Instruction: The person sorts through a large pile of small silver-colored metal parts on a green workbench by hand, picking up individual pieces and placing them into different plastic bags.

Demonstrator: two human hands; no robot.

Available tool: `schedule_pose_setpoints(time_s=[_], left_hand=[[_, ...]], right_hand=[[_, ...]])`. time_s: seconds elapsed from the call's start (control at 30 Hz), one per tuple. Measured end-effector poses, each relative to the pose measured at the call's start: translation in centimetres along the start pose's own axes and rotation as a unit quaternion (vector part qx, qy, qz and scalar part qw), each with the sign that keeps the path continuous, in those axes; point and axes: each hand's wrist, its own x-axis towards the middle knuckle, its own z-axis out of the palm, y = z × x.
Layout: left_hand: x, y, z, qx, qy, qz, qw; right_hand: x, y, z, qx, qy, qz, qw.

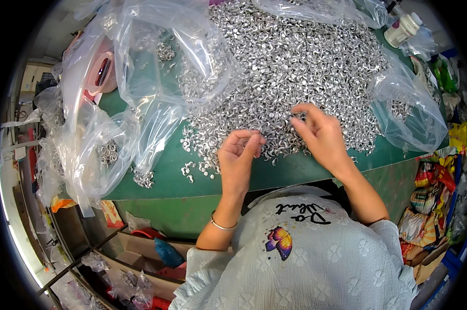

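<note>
A large heap of small curved silver metal pieces (295, 67) covers the middle of the green table (202, 188). At the heap's near edge is my left hand (238, 157), thumb and forefinger pinched, with what looks like one small silver piece at the fingertips. To its right, my right hand (324, 137) hovers over the pieces, thumb and forefinger curled close together. Whatever lies between those right fingertips is too small to make out against the heap. A few loose pieces (188, 170) lie left of my left hand.
Clear plastic bags (156, 103) with some metal pieces spread over the table's left side, beside a pink basket (103, 72). Another clear bag (412, 108) lies at the right edge, below a white bottle (403, 30). Shelf compartments (140, 253) stand below left; colourful packets (422, 227) sit at right.
</note>
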Motion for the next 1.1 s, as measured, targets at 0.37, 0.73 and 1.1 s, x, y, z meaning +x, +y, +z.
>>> schedule_pose_setpoints(time_s=[0.37,0.73,1.1], left_hand=[[0.6,-0.3,0.1,-0.181,-0.053,-0.093,0.978],[-0.1,0.4,1.8,-0.081,-0.012,-0.04,0.996],[-0.2,0.6,2.7,-0.141,0.018,-0.057,0.988]], right_hand=[[0.2,-0.4,0.6,0.111,-0.083,0.011,0.99],[0.3,-1.4,0.0,0.116,-0.045,-0.057,0.991],[-0.1,-0.6,0.4,0.228,-0.022,0.045,0.972]])
